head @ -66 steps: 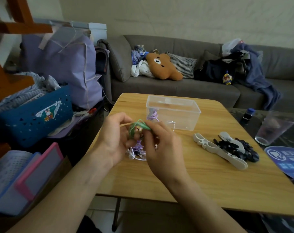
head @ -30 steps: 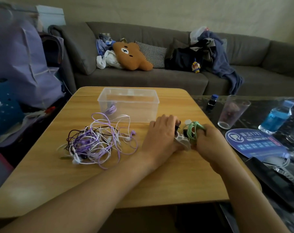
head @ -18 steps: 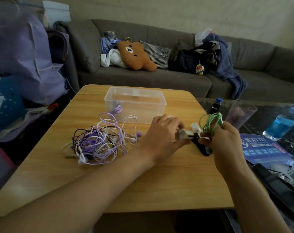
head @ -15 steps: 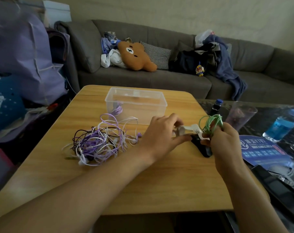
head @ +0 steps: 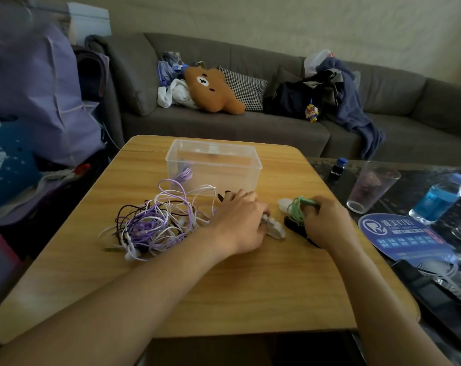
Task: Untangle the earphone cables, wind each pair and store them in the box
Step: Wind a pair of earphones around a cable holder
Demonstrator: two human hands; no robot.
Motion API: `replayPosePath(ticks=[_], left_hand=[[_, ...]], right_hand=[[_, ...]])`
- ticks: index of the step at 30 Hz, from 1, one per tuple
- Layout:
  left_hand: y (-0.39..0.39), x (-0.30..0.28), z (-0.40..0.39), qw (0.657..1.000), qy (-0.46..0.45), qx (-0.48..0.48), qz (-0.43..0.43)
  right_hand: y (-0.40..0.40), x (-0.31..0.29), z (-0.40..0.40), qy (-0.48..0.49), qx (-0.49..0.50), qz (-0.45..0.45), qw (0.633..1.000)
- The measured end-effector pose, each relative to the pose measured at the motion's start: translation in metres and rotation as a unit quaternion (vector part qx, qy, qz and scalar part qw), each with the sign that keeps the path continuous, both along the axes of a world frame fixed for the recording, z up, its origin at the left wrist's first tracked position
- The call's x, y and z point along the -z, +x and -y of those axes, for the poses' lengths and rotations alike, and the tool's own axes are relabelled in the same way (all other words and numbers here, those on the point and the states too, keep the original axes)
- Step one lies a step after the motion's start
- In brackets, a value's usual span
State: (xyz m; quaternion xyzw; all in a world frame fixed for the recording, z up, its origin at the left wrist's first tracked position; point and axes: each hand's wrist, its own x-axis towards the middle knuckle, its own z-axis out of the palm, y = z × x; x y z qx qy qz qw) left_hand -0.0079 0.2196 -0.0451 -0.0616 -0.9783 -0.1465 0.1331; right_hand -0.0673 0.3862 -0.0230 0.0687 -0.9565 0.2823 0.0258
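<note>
Right grip (head: 320,220) curls round a wound green earphone coil (head: 298,210); left grip (head: 240,220) pinches a white cable clip (head: 274,229) low on the desk (head: 250,286).

The clip lies just left of the coil, its long axis slanting from the left fingers down toward the right hand, so the left hand is the nearer one to bring it across; a second white clip (head: 285,203) and a dark one (head: 296,229) sit touching or just beside the coil. The clear plastic box (head: 213,167) stands beyond both hands, with one purple wound pair (head: 184,175) visible at its left end. The purple, white and black tangle (head: 155,223) lies left of the left wrist. A blue fan (head: 401,236) at the right carries a tooth logo; its lettering is too small to read.
</note>
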Motion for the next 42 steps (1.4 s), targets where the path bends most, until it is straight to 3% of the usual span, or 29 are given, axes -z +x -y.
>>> replayPosePath(ticks=[4,6,9,13,17,20,22,24,27,31,34,37,42], left_hand=[[-0.002,-0.009,-0.008,0.999,0.034,-0.007,-0.008],[-0.004,-0.013,-0.014,0.999,0.017,0.013,0.033],[-0.006,-0.017,-0.021,0.994,-0.023,0.046,0.101],[-0.014,-0.018,-0.019,0.997,-0.008,0.028,0.071],[-0.015,-0.020,-0.011,0.991,0.123,0.044,-0.026],[-0.001,-0.031,-0.002,0.974,0.202,0.047,-0.091],[0.012,-0.038,0.005,0.962,0.241,0.050,-0.116],[0.026,-0.043,0.013,0.948,0.289,0.053,-0.124],[0.048,-0.045,0.024,0.911,0.404,0.037,-0.077],[0.068,-0.039,0.034,0.765,0.644,-0.017,0.015],[0.078,-0.037,0.041,0.696,0.714,-0.027,0.068],[0.087,-0.038,0.048,0.667,0.736,-0.028,0.111],[0.092,-0.035,0.063,0.663,0.732,-0.040,0.153]], right_hand=[[0.008,0.003,0.000,-0.044,-0.081,0.003,0.996],[0.011,0.005,-0.002,-0.077,-0.095,-0.005,0.993],[0.014,0.007,-0.004,-0.148,-0.100,-0.008,0.984],[0.010,0.007,-0.007,-0.263,-0.063,-0.054,0.961],[0.011,-0.005,-0.012,-0.434,-0.009,-0.090,0.896],[0.020,-0.021,-0.015,-0.551,-0.030,-0.046,0.833],[0.033,-0.025,-0.009,-0.561,-0.078,0.015,0.824],[0.044,-0.025,-0.001,-0.519,-0.130,0.049,0.843],[0.053,-0.027,0.009,-0.509,-0.175,0.076,0.839],[0.065,-0.031,0.023,-0.567,-0.191,0.150,0.787],[0.077,-0.033,0.040,-0.571,-0.200,0.204,0.769],[0.085,-0.034,0.056,-0.576,-0.182,0.255,0.755],[0.084,-0.030,0.069,-0.609,-0.131,0.297,0.723]])
